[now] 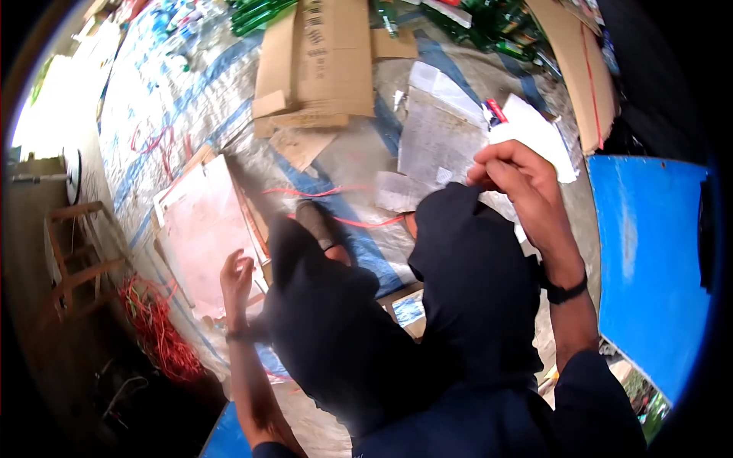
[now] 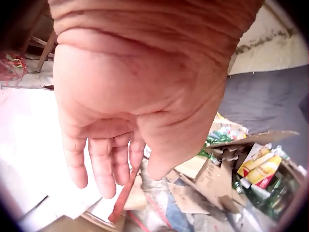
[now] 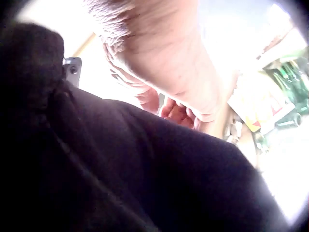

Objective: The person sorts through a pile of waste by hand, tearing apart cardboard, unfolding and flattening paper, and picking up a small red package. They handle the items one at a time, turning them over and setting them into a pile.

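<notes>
My left hand [image 1: 237, 278] hangs at the edge of a stack of flat, pale cardboard sheets [image 1: 206, 237], left of my knee. In the left wrist view its palm [image 2: 130, 92] faces the camera, the fingers reach down loosely, and nothing is in them. Over my right knee [image 1: 458, 217] is my right hand [image 1: 527, 191], its fingers loosely bent and no object showing in them. Dark trouser cloth [image 3: 145, 164] covers part of that hand in the right wrist view. Beyond it lie a flattened grey carton [image 1: 439, 137] and a white sheet [image 1: 534, 133].
A brown flattened box [image 1: 332, 61] lies ahead on the blue-striped tarp [image 1: 217, 69]. Green bottles [image 1: 256, 15] are heaped at the back. Red strapping [image 1: 164, 328] is bundled at the left, near a wooden frame [image 1: 76, 252]. A blue panel [image 1: 649, 259] stands at the right.
</notes>
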{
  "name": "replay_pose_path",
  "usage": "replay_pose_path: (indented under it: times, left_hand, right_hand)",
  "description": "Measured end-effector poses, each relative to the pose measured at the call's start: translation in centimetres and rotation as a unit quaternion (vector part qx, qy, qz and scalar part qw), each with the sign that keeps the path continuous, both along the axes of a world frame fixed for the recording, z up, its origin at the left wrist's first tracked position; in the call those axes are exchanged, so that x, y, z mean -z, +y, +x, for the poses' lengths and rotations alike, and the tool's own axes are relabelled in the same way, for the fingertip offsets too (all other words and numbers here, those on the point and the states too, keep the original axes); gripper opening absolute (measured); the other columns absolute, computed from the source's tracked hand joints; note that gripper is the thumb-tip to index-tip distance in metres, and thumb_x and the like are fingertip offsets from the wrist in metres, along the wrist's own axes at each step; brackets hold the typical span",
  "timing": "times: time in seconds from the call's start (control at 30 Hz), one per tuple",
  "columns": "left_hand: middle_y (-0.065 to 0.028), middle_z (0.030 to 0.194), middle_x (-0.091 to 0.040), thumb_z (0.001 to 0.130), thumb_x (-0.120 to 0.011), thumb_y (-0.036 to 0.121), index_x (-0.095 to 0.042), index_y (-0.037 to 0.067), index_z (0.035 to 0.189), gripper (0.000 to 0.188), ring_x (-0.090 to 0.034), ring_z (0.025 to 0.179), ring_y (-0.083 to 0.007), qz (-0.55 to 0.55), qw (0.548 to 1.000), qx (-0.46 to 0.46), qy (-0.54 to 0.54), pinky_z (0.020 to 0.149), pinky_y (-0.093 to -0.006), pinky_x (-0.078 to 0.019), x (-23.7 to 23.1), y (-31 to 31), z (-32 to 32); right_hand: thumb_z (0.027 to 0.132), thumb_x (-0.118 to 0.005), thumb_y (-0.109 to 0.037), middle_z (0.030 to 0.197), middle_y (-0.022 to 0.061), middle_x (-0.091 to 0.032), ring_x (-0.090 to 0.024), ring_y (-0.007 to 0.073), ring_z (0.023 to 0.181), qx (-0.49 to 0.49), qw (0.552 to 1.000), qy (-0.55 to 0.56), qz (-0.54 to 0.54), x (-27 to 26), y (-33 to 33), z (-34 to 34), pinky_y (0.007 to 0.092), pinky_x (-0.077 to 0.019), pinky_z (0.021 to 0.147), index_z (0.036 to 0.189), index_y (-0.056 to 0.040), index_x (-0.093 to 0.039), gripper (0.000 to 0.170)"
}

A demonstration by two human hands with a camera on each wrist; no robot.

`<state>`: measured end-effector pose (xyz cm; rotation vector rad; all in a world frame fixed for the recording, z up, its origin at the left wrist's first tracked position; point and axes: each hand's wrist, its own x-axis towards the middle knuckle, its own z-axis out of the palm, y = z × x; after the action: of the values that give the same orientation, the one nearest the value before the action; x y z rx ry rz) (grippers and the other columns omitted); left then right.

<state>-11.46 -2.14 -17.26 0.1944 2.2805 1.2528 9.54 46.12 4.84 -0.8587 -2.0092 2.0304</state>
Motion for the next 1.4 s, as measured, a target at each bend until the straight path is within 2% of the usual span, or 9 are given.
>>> replay_pose_path:
  times: [0.37, 0.53, 0.67, 0.73, 0.8, 0.83, 0.93, 1.1, 1.4]
  left_hand:
    - [-0.0125, 0.109, -0.067, 0.101, -0.058, 0.016, -0.057, -0.007, 0.126, 0.034, -0.063, 0.099, -0.0178, 0.034, 0.990, -0.042, 0.132, 0.088, -0.0290, -0.0491, -19.2, 4.6, 12.5]
    - [-0.0106, 0.105, -0.065, 0.101, -0.053, 0.006, -0.056, -0.007, 0.126, 0.028, -0.061, 0.095, -0.0162, 0.035, 0.968, -0.154, 0.197, 0.088, -0.0275, -0.0472, -24.6, 8.2, 14.8]
    - [-0.0052, 0.092, -0.058, 0.099, -0.057, 0.010, -0.057, -0.004, 0.124, 0.029, -0.054, 0.092, -0.0155, 0.006, 0.962, -0.083, 0.262, 0.085, -0.0292, -0.0444, -27.8, 11.3, 15.8]
    - [-0.0034, 0.087, -0.054, 0.096, -0.061, 0.012, -0.059, -0.001, 0.120, 0.027, -0.052, 0.090, -0.0158, -0.010, 0.954, -0.054, 0.294, 0.085, -0.0308, -0.0430, -28.8, 12.6, 16.1]
    - [-0.0167, 0.106, -0.062, 0.090, -0.075, 0.025, -0.063, -0.006, 0.115, 0.041, -0.060, 0.091, -0.0275, 0.005, 0.947, -0.024, 0.322, 0.081, -0.0384, -0.0499, -29.4, 12.7, 16.5]
    - [-0.0111, 0.096, -0.058, 0.089, -0.077, 0.017, -0.066, -0.003, 0.112, 0.032, -0.056, 0.078, -0.0200, -0.035, 0.917, 0.063, 0.392, 0.067, -0.0288, -0.0464, -29.8, 14.2, 15.6]
    - [-0.0058, 0.100, -0.046, 0.095, -0.063, 0.016, -0.057, 0.002, 0.126, 0.034, -0.047, 0.089, -0.0151, -0.191, 0.925, 0.118, 0.306, 0.077, -0.0288, -0.0410, -28.9, 11.9, 15.5]
    - [-0.0072, 0.090, -0.055, 0.089, -0.077, 0.017, -0.069, 0.000, 0.108, 0.027, -0.050, 0.068, -0.0157, -0.155, 0.903, 0.081, 0.392, 0.057, -0.0283, -0.0400, -28.3, 14.1, 14.1]
    - [-0.0047, 0.080, -0.051, 0.085, -0.078, 0.013, -0.070, 0.002, 0.101, 0.020, -0.043, 0.060, -0.0146, -0.141, 0.884, 0.085, 0.437, 0.052, -0.0284, -0.0315, -27.6, 15.0, 13.0]
  right_hand:
    - [0.093, -0.068, -0.032, 0.109, 0.0098, -0.062, -0.064, 0.0214, 0.096, 0.132, 0.959, -0.209, -0.142, 26.2, 7.2, 14.5, 0.0398, -0.0557, 0.082, 0.119, -0.0038, -0.058, 0.039]
    - [0.090, -0.071, -0.026, 0.107, 0.0100, -0.062, -0.064, 0.0217, 0.093, 0.171, 0.950, -0.241, -0.099, 28.6, 10.5, 15.1, 0.0399, -0.0574, 0.077, 0.119, -0.0058, -0.058, 0.038]
    - [0.087, -0.072, -0.022, 0.103, 0.0125, -0.065, -0.065, 0.0220, 0.091, 0.163, 0.947, -0.275, 0.034, 29.9, 15.0, 13.7, 0.0390, -0.0568, 0.078, 0.119, -0.0039, -0.059, 0.040]
    - [0.085, -0.072, -0.021, 0.107, 0.0171, -0.064, -0.066, 0.0266, 0.090, 0.092, 0.919, -0.225, 0.309, 31.7, 18.3, 13.5, 0.0390, -0.0548, 0.083, 0.120, -0.0039, -0.060, 0.040]
    - [0.084, -0.071, -0.020, 0.113, 0.0207, -0.061, -0.065, 0.0307, 0.094, 0.077, 0.867, -0.287, 0.400, 29.1, 19.3, 11.9, 0.0382, -0.0520, 0.088, 0.117, -0.0075, -0.064, 0.036]
    - [0.083, -0.069, -0.018, 0.117, 0.0213, -0.059, -0.061, 0.0331, 0.107, 0.068, 0.871, -0.288, 0.393, 28.0, 19.9, 11.0, 0.0408, -0.0500, 0.093, 0.114, -0.0118, -0.067, 0.031]
    - [0.082, -0.069, -0.018, 0.122, 0.0210, -0.057, -0.054, 0.0351, 0.120, 0.015, 0.832, -0.237, 0.500, 30.3, 23.1, 10.0, 0.0430, -0.0473, 0.097, 0.112, -0.0110, -0.067, 0.030]
    - [0.082, -0.067, -0.016, 0.145, 0.0228, -0.043, -0.046, 0.0432, 0.131, 0.003, 0.796, -0.374, 0.476, 29.4, 23.5, 5.7, 0.0507, -0.0420, 0.107, 0.125, -0.0236, -0.067, 0.044]
    - [0.090, -0.056, -0.015, 0.121, 0.0166, -0.053, -0.050, 0.0368, 0.119, -0.013, 0.749, -0.434, 0.501, 32.8, 25.1, 2.0, 0.0556, -0.0407, 0.097, 0.106, -0.0152, -0.069, 0.020]
